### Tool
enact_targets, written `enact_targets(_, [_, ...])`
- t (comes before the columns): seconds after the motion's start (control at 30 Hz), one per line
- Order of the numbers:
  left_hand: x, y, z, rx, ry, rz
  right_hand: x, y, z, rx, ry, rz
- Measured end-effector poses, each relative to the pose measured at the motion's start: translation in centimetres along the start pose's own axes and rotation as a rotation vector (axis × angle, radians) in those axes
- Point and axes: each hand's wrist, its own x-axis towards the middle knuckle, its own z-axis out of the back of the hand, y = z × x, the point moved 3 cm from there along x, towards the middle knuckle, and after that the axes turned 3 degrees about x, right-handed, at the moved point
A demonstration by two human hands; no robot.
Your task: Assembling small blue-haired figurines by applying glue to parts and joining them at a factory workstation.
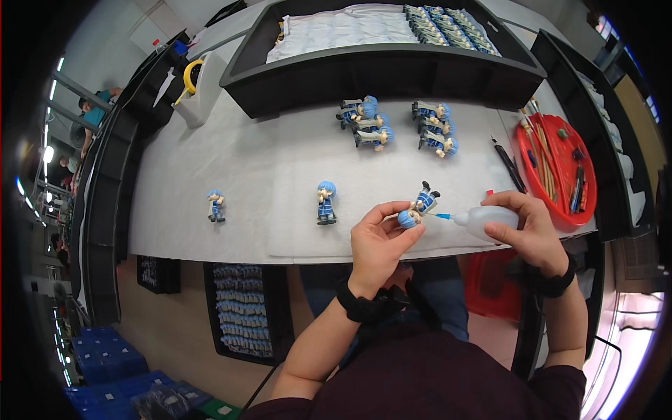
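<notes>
Between the fingers of my left hand (381, 241) is a small figurine (425, 201) with light blue hair and a blue outfit, tilted with its dark shoes pointing up and away. My right hand (530, 227) grips a translucent white squeeze bottle (486, 222). The bottle's thin blue needle tip (441, 216) points left and reaches the figurine near its head; whether it touches cannot be made out. Left of my hands, one figurine (326, 203) lies on the white table covering (280, 168), and another figurine (215, 206) lies farther left.
Two small groups of figurines (369, 120) (435, 129) lie before a large black tray (378, 80) holding rows of them. At right, a red dish (592, 175) carries brushes, beside a black pen-like tool (509, 164). A tape dispenser (199, 91) stands at far left. Filled crates sit below the table.
</notes>
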Motion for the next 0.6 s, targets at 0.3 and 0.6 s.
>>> enact_targets(0.3, [0.3,-0.5,1.6,-0.237,0.15,0.084,-0.6,-1.7,0.5,0.518,0.055,-0.074])
enact_targets(0.6, [0.6,-0.4,2.8,-0.597,0.218,0.185,-1.2,-2.7,-0.3,0.717,0.032,-0.001])
